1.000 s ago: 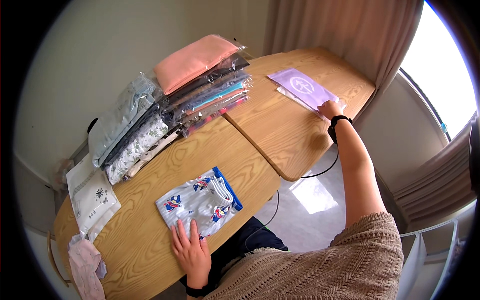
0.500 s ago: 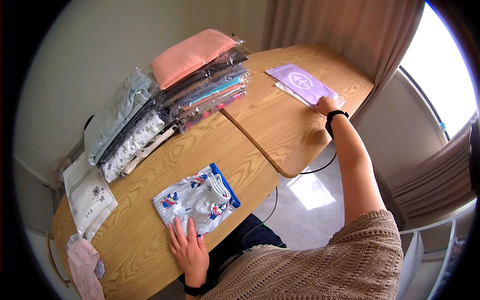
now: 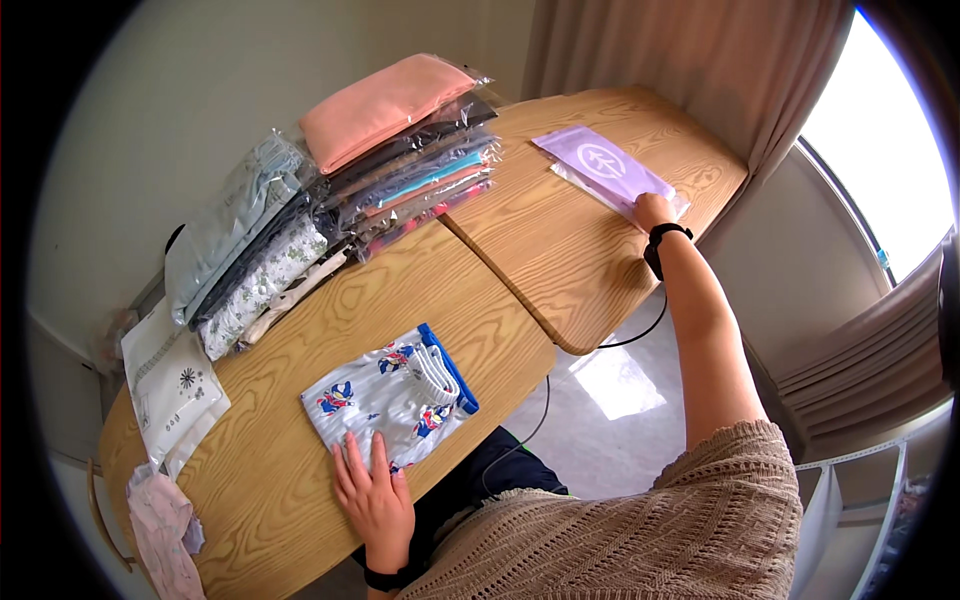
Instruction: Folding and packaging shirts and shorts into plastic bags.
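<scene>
My left hand lies flat with fingers spread, its fingertips resting on the near edge of a folded garment. That garment is pale grey with colourful printed figures, a blue edge on its right side and a white ribbed band folded on top. My right arm stretches far to the right across the table. There, my right hand has its fingers curled at the near right corner of a flat purple bag with a white round emblem. A whitish bag edge shows under the purple one. The right fingertips are partly hidden.
Bagged folded clothes stand in piles at the back of the wooden table, a peach one on top. White printed packages and a pink cloth lie at the left end. A dark cable hangs by the front edge.
The view has shifted very slightly. My right hand stays at the purple bag's corner, and my left hand stays on the folded garment.
</scene>
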`<state>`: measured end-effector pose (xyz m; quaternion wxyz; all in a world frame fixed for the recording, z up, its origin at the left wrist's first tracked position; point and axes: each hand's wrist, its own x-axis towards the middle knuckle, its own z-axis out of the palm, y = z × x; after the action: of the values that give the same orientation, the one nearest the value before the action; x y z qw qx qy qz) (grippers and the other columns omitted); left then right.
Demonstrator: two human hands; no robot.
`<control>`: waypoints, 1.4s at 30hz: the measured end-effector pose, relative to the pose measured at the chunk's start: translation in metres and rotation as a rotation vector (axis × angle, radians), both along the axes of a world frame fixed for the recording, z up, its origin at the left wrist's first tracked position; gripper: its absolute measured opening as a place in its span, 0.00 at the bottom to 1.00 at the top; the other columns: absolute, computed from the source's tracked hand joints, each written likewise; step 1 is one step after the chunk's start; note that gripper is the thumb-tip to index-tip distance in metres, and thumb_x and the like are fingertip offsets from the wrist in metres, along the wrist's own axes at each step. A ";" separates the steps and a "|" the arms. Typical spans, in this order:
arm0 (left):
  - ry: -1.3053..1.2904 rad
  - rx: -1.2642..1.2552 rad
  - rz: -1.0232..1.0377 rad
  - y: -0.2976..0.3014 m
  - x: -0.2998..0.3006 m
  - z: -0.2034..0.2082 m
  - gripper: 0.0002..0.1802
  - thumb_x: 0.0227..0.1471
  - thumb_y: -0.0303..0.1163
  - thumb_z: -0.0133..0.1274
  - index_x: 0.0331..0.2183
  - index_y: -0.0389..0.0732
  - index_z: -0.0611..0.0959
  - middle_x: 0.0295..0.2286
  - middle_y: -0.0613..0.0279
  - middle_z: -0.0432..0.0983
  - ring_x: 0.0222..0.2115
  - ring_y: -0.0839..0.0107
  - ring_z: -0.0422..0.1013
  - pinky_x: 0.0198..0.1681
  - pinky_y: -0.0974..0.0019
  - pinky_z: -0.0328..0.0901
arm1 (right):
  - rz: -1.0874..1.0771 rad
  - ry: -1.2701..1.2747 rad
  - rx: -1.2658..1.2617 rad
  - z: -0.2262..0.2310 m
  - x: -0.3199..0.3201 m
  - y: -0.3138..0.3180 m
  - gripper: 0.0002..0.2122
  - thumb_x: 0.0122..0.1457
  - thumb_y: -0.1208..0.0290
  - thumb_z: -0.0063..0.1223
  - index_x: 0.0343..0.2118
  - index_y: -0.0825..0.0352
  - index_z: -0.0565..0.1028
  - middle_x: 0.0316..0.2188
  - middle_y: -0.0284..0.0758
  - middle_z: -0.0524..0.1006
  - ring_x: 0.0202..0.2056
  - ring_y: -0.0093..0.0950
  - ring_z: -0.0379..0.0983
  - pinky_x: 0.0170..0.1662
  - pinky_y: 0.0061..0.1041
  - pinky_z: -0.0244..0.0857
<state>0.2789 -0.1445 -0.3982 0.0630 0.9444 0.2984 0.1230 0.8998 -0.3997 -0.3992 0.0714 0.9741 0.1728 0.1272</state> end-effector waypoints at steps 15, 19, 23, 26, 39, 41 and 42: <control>-0.284 -0.136 -0.045 0.004 -0.018 -0.001 0.35 0.50 0.38 0.50 0.58 0.42 0.61 0.59 0.38 0.40 0.59 0.41 0.42 0.59 0.44 0.44 | 0.664 -0.436 0.895 0.218 -0.231 0.039 0.06 0.57 0.76 0.51 0.37 0.67 0.76 0.29 0.33 0.77 0.32 0.22 0.73 0.37 0.19 0.66; -0.586 -0.336 -0.102 0.014 -0.028 -0.008 0.39 0.49 0.33 0.52 0.59 0.35 0.54 0.59 0.39 0.42 0.60 0.43 0.40 0.60 0.46 0.42 | 0.661 -0.232 0.998 0.246 -0.271 0.039 0.07 0.58 0.75 0.51 0.38 0.69 0.76 0.32 0.30 0.77 0.34 0.17 0.71 0.40 0.16 0.64; -0.721 -0.535 -0.024 0.031 -0.029 0.014 0.37 0.52 0.32 0.50 0.58 0.34 0.53 0.59 0.47 0.46 0.61 0.54 0.44 0.61 0.50 0.42 | 0.701 -0.090 1.141 0.262 -0.277 0.062 0.10 0.58 0.72 0.52 0.41 0.68 0.76 0.34 0.30 0.77 0.36 0.18 0.71 0.41 0.15 0.63; -0.916 -0.797 -0.075 0.045 -0.027 0.044 0.32 0.58 0.33 0.44 0.60 0.39 0.52 0.60 0.51 0.47 0.62 0.60 0.44 0.62 0.57 0.40 | 0.948 0.149 1.219 0.271 -0.283 0.086 0.11 0.59 0.70 0.51 0.43 0.69 0.75 0.35 0.29 0.76 0.38 0.17 0.70 0.45 0.14 0.60; -1.372 -0.975 0.195 0.045 -0.079 0.059 0.10 0.58 0.34 0.48 0.33 0.35 0.76 0.26 0.75 0.68 0.27 0.87 0.57 0.32 0.78 0.56 | 1.240 0.807 0.985 0.226 -0.357 0.249 0.08 0.60 0.71 0.49 0.37 0.71 0.75 0.30 0.25 0.74 0.33 0.13 0.67 0.38 0.12 0.60; -1.518 -0.887 0.161 0.042 -0.101 0.049 0.10 0.59 0.31 0.45 0.35 0.34 0.76 0.28 0.73 0.69 0.29 0.85 0.58 0.34 0.77 0.56 | 1.289 0.783 0.993 0.219 -0.372 0.262 0.09 0.60 0.72 0.48 0.38 0.71 0.75 0.30 0.26 0.74 0.33 0.13 0.68 0.38 0.13 0.62; -1.577 -0.824 0.156 0.040 -0.113 0.045 0.10 0.59 0.30 0.43 0.37 0.34 0.75 0.32 0.67 0.71 0.34 0.81 0.62 0.40 0.73 0.58 | 1.282 0.783 0.998 0.217 -0.383 0.265 0.10 0.61 0.71 0.48 0.39 0.72 0.74 0.31 0.28 0.75 0.34 0.15 0.69 0.39 0.14 0.64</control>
<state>0.1655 -0.1043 -0.3534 0.5759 0.4645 0.2522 0.6237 0.5167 -0.1350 -0.1817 -0.5083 0.5821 0.6194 -0.1382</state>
